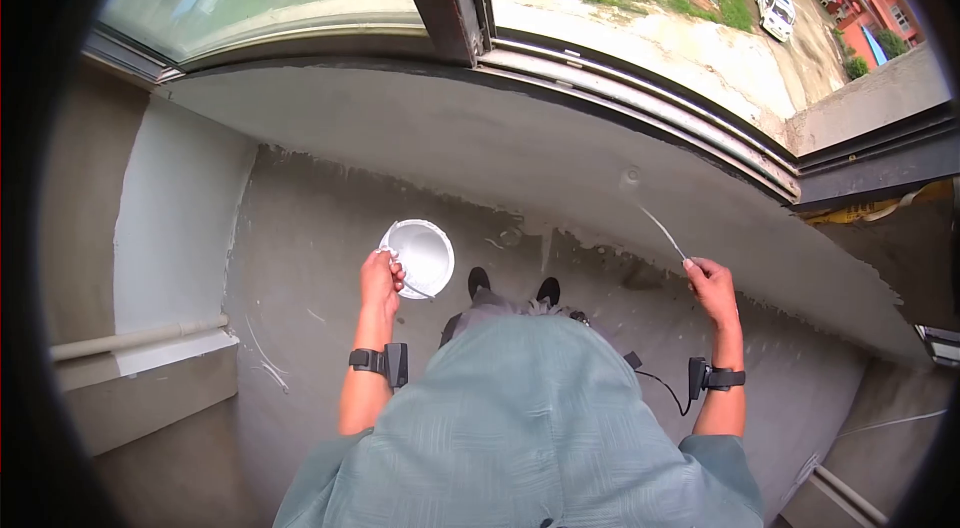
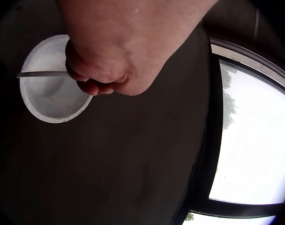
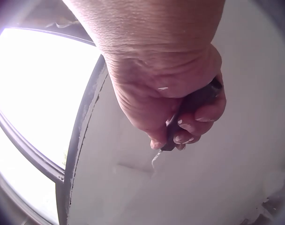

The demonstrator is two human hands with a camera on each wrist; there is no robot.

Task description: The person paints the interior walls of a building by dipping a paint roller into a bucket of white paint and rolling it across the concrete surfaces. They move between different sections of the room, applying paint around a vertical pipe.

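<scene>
My left hand (image 1: 380,280) grips the thin bail handle (image 2: 44,74) of a white plastic bucket (image 1: 432,246), which hangs beside and below the fingers. The inside of the bucket (image 2: 63,101) is whitish and smeared around the rim. Part of the bucket is hidden behind the hand in the left wrist view. My right hand (image 1: 712,290) grips a putty knife by its dark handle (image 3: 198,99). In the head view the putty knife's thin blade (image 1: 662,230) appears edge-on, its tip pointing at the wall below the window (image 1: 560,163). White smears mark the right fingers.
A dark-framed window (image 1: 470,48) runs above the wall, its right part open onto a yard with a parked white car (image 1: 776,12). The floor (image 1: 310,248) is bare grey with white drips. Pipes (image 1: 150,336) run low at the left. Two dark shoes (image 1: 548,290) stand near the wall.
</scene>
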